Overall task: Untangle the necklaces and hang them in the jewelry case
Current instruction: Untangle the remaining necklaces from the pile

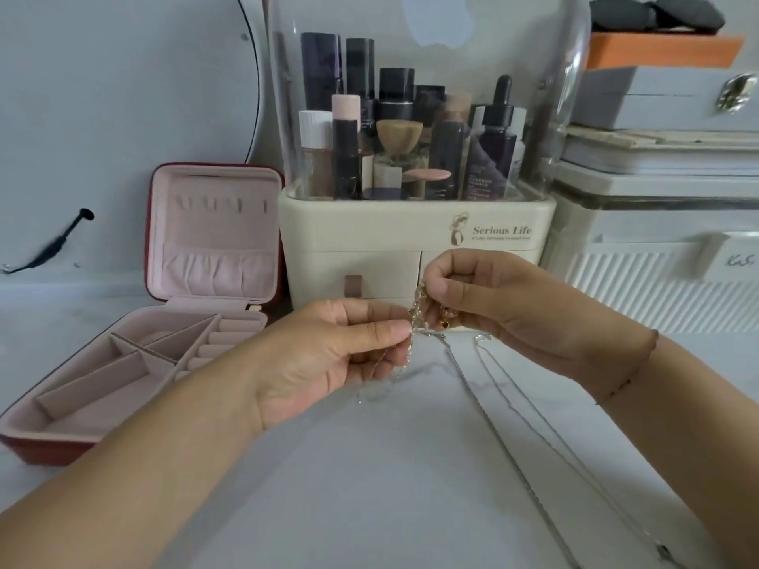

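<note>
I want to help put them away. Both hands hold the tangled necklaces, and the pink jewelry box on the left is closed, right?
Not closed: the head view shows the jewelry box open, its lid upright. The left hand and right hand do hold the tangled necklaces.

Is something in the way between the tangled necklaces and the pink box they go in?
Nothing visible is. The tangled necklaces are pinched by the left hand and right hand. The jewelry case stands open to the left, lid up; only bare table and that left hand lie between.
</note>
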Demonstrator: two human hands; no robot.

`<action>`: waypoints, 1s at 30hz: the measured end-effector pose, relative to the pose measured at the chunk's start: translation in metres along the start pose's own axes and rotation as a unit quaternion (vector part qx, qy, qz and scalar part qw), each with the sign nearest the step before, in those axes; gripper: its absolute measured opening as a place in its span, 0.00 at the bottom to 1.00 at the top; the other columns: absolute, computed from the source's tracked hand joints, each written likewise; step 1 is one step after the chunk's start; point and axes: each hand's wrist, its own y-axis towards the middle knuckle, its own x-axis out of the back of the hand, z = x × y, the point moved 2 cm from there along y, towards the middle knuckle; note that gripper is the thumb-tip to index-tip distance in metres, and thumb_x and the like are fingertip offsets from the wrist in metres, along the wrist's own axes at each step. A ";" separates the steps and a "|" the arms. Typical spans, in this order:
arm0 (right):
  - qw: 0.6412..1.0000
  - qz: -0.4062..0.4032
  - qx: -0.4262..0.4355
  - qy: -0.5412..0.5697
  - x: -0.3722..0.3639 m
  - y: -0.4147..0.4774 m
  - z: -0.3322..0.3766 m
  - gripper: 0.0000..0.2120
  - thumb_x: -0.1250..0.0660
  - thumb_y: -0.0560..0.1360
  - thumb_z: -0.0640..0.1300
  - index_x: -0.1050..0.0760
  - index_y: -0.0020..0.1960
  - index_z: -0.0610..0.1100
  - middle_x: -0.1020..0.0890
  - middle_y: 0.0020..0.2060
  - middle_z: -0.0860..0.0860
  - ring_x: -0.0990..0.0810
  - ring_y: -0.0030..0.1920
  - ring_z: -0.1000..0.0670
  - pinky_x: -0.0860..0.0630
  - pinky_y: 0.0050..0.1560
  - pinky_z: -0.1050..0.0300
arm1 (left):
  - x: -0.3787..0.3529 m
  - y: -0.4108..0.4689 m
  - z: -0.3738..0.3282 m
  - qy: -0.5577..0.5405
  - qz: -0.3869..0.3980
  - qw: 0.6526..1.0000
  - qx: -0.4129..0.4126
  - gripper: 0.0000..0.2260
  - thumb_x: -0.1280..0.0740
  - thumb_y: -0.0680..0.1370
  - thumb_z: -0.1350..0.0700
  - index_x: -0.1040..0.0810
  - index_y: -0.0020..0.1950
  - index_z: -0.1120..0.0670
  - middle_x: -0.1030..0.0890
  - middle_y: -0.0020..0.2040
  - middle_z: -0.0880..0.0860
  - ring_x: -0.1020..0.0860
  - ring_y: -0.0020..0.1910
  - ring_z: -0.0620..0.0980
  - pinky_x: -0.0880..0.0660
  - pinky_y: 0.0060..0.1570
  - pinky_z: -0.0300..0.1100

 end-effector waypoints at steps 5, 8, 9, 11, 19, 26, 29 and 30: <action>0.993 0.013 -0.039 0.107 -0.003 0.000 -0.001 0.03 0.33 0.71 0.40 0.24 0.43 0.40 0.20 0.35 0.45 0.22 0.36 0.51 0.22 0.42 0.61 | 0.004 0.001 0.001 0.012 -0.005 1.000 0.007 0.10 0.30 0.65 0.61 0.19 0.46 0.59 0.21 0.34 0.52 0.22 0.32 0.45 0.24 0.33 0.35; 0.993 -0.002 -0.049 0.105 -0.003 0.002 -0.003 0.04 0.32 0.68 0.36 0.24 0.42 0.40 0.21 0.32 0.48 0.24 0.32 0.54 0.24 0.38 0.63 | 0.002 0.001 0.001 0.023 -0.007 1.000 0.020 0.10 0.31 0.65 0.61 0.20 0.46 0.59 0.23 0.32 0.53 0.27 0.28 0.45 0.29 0.28 0.34; 0.993 -0.007 -0.052 0.104 -0.003 0.002 -0.003 0.05 0.31 0.67 0.35 0.24 0.42 0.40 0.21 0.32 0.48 0.24 0.31 0.54 0.24 0.37 0.63 | 0.002 0.002 0.002 0.019 -0.010 1.000 0.023 0.10 0.31 0.64 0.61 0.20 0.45 0.60 0.24 0.32 0.53 0.29 0.27 0.45 0.32 0.25 0.33; 0.993 -0.012 -0.056 0.107 -0.002 0.003 -0.005 0.08 0.29 0.67 0.32 0.24 0.41 0.42 0.23 0.35 0.47 0.25 0.31 0.55 0.27 0.35 0.64 | 0.003 0.002 0.002 0.020 -0.011 0.999 0.026 0.08 0.31 0.65 0.61 0.20 0.42 0.59 0.26 0.32 0.52 0.32 0.25 0.44 0.38 0.23 0.33; 0.987 -0.026 -0.070 0.140 0.001 0.004 -0.007 0.11 0.37 0.66 0.34 0.21 0.46 0.41 0.26 0.37 0.47 0.31 0.30 0.55 0.34 0.29 0.65 | 0.007 0.002 0.003 0.068 0.016 0.997 0.026 0.03 0.28 0.66 0.58 0.18 0.38 0.54 0.31 0.30 0.48 0.39 0.26 0.42 0.46 0.25 0.34; 0.991 -0.021 -0.085 0.099 0.000 0.003 -0.006 0.11 0.38 0.71 0.32 0.19 0.47 0.39 0.24 0.32 0.49 0.33 0.31 0.55 0.35 0.28 0.66 | 0.008 0.008 0.005 0.033 -0.035 0.999 0.000 0.04 0.28 0.65 0.55 0.20 0.32 0.53 0.29 0.30 0.50 0.34 0.27 0.43 0.41 0.24 0.34; 0.992 -0.029 -0.106 0.065 -0.001 0.002 -0.007 0.11 0.42 0.77 0.30 0.21 0.49 0.37 0.23 0.31 0.49 0.34 0.30 0.55 0.35 0.28 0.67 | 0.009 0.010 0.002 -0.011 -0.044 0.999 -0.023 0.03 0.29 0.65 0.55 0.19 0.31 0.52 0.29 0.31 0.49 0.33 0.27 0.43 0.39 0.24 0.33; 0.992 -0.029 -0.111 0.058 -0.001 0.002 -0.007 0.10 0.41 0.77 0.31 0.21 0.48 0.37 0.23 0.31 0.49 0.35 0.30 0.55 0.36 0.28 0.67 | 0.009 0.010 0.001 -0.022 -0.043 0.998 -0.032 0.03 0.30 0.66 0.55 0.19 0.32 0.52 0.29 0.31 0.49 0.34 0.27 0.43 0.40 0.25 0.33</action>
